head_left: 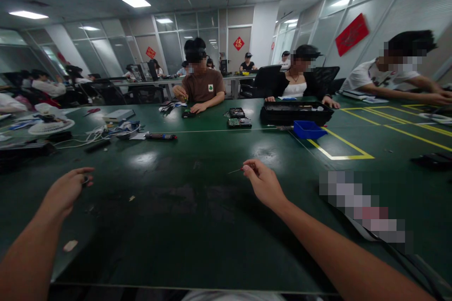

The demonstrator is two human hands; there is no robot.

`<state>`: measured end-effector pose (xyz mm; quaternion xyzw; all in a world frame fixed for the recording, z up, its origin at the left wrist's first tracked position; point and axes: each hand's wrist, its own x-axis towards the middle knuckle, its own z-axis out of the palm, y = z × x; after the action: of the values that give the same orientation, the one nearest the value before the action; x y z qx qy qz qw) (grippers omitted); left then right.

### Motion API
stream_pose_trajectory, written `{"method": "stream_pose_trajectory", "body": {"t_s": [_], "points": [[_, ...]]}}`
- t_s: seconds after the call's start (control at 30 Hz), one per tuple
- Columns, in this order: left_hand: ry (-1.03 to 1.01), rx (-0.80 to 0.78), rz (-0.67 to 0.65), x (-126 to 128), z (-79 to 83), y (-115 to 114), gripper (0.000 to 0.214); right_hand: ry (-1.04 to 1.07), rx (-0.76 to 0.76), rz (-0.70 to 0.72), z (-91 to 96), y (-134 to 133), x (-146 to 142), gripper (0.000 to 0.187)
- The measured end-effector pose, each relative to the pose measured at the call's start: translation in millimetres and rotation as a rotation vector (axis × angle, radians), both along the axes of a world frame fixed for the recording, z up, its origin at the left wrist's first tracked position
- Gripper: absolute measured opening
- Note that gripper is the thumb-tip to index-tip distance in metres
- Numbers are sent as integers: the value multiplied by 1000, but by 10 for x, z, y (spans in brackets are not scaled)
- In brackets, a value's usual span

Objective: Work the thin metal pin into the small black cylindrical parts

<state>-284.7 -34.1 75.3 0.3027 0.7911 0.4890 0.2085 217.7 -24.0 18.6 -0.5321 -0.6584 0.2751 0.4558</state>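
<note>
My right hand [263, 182] hovers over the dark green table [197, 207], fingers pinched on a thin screwdriver [236, 170] with a reddish handle, its tip pointing left. My left hand [68, 188] rests low at the left, fingers curled round a small dark object [85, 180] that I cannot make out. The two hands are well apart, with bare table between them.
Across the table sit three people at work, with circuit boards [239, 122], a black tray [295, 113] and a blue bin [309, 129]. Cables and tools [106, 132] lie at the far left. Yellow tape lines [344, 156] mark the right. A small scrap [69, 245] lies near my left forearm.
</note>
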Motion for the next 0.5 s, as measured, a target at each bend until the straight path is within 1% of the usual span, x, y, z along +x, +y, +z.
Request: {"method": "stream_pose_trajectory", "body": {"t_s": [0.07,0.13,0.2,0.27,0.33,0.43,0.5], "points": [[73,-26,-106,203,23,78,27,2,-15,14,12,-7,-5,24],[128,-21,-244,483,73,145,30,-4,-36,22,27,-17,-10,26],[160,-16,-387,823,140,197,34,-22,-54,28,41,-27,-14,27],[212,-15,-492,1193,204,230,34,-37,-52,36,55,-36,-15,27],[182,20,-615,1562,246,247,35,-53,-37,47,66,-43,-13,27],[150,77,-824,2065,233,251,38,-77,-19,50,75,-52,-6,27],[183,66,-928,2359,160,254,43,-78,-13,46,71,-54,-3,27]]}}
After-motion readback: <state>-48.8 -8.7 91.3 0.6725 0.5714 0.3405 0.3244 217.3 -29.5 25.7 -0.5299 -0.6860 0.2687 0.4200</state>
